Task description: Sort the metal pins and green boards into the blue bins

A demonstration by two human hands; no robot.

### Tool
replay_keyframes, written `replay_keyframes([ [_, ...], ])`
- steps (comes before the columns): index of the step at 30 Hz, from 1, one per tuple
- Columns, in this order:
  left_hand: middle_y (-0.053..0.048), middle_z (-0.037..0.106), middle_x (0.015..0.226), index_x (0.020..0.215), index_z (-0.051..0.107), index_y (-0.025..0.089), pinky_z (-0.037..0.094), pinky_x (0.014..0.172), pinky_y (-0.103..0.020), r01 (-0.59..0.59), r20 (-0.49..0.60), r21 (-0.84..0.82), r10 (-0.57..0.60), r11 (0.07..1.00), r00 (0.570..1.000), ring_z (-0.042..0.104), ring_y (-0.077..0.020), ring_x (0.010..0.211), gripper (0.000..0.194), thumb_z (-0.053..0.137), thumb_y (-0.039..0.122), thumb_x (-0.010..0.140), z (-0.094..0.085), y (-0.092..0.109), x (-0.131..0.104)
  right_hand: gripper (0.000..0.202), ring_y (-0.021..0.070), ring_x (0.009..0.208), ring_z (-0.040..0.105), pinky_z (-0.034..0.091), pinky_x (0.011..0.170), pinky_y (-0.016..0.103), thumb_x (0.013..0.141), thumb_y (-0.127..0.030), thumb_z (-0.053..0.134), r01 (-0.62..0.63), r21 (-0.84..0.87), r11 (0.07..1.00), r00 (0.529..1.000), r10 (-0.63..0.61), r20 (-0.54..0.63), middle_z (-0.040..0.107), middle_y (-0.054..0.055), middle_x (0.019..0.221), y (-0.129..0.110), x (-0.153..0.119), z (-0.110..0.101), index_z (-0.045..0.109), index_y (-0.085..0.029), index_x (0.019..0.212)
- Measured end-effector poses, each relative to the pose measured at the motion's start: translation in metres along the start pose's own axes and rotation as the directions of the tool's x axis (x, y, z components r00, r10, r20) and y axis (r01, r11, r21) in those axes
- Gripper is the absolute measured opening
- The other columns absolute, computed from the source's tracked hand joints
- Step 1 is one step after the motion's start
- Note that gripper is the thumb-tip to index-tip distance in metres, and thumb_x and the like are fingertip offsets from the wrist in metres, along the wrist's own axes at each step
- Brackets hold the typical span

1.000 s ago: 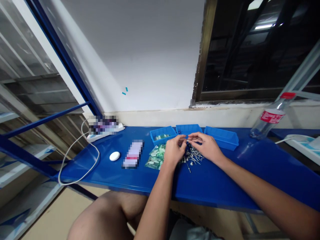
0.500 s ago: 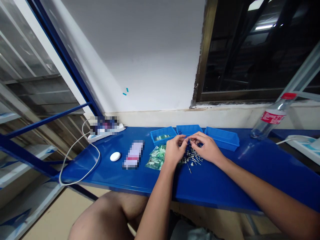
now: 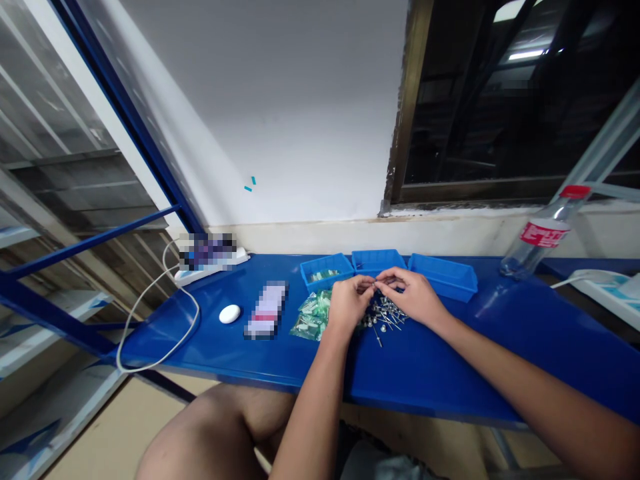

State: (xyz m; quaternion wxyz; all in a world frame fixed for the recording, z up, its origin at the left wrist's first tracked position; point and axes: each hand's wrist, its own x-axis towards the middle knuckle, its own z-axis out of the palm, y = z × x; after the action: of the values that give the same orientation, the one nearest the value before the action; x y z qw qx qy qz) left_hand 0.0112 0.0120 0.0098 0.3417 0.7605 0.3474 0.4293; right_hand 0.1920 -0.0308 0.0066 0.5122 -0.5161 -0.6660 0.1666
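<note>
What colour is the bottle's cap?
Red; the cap shows best in the head view.

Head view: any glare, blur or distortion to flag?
Head view: bright light reflected in the dark window; head view: soft sheen on the blue table; head view: pixel blocks mask a flat item; head view: bottle leans outward, likely wide-angle distortion; head view: detail between the fingers too small to make out.

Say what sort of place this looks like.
Probably a workshop or small factory: a blue table holds a pile of small metal parts and three open blue plastic bins in a row.
</note>
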Motion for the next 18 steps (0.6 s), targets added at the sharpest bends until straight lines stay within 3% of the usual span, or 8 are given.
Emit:
replay_keyframes([
  [6,-0.004,0.083,0.101,0.116,0.073,0.021,0.065,0.090,-0.031,-0.009,-0.013,-0.026,0.008,1.000,1.000,0.080,-0.0177,0.093,0.036,0.070,0.001,0.087,-0.001,0.003,-0.001,0.019,0.0215,0.083,0.073,0.063,0.073,0.034,0.090,-0.032,0.067,0.035,-0.003,0.999,0.998,-0.034,0.045,0.076,0.007,0.094,0.004,0.000,0.003,0.072,-0.021,0.105],
  [10,-0.004,0.083,0.102,0.119,0.072,0.021,0.065,0.088,-0.031,-0.040,-0.009,-0.013,0.040,0.999,0.999,0.080,-0.0181,0.092,0.032,0.069,0.007,0.090,-0.001,0.004,-0.001,0.021,0.0195,0.074,0.067,0.058,0.069,0.034,0.093,-0.026,0.059,0.173,-0.180,0.968,0.983,-0.156,0.101,0.073,0.006,0.093,0.001,0.003,-0.007,0.074,-0.022,0.108],
  [12,-0.004,0.083,0.103,0.119,0.072,0.021,0.064,0.087,-0.031,-0.047,-0.029,0.023,0.047,0.999,0.998,0.079,-0.0185,0.090,0.027,0.068,0.012,0.093,-0.001,0.005,-0.001,0.022,0.0209,0.078,0.067,0.057,0.073,0.035,0.095,-0.025,0.057,0.206,-0.303,0.930,0.979,-0.195,0.067,0.073,0.007,0.096,0.003,0.006,-0.019,0.075,-0.022,0.107],
  [15,-0.004,0.082,0.101,0.117,0.073,0.021,0.064,0.083,-0.031,-0.043,-0.056,0.072,0.047,0.996,0.997,0.078,-0.0190,0.086,0.022,0.066,0.018,0.097,-0.002,0.006,-0.001,0.021,0.0252,0.089,0.069,0.055,0.086,0.040,0.096,-0.026,0.056,0.126,-0.519,0.846,0.978,-0.194,-0.079,0.074,0.009,0.100,0.014,0.011,-0.040,0.073,-0.020,0.106],
  [18,-0.004,0.082,0.098,0.116,0.074,0.021,0.063,0.080,-0.031,-0.034,-0.067,0.077,0.039,0.996,0.997,0.076,-0.0191,0.082,0.020,0.065,0.021,0.098,-0.002,0.007,-0.001,0.018,0.0308,0.095,0.068,0.051,0.086,0.042,0.094,-0.028,0.058,-0.018,-0.710,0.704,0.979,-0.130,-0.155,0.076,0.010,0.095,0.030,0.013,-0.059,0.072,-0.020,0.099],
])
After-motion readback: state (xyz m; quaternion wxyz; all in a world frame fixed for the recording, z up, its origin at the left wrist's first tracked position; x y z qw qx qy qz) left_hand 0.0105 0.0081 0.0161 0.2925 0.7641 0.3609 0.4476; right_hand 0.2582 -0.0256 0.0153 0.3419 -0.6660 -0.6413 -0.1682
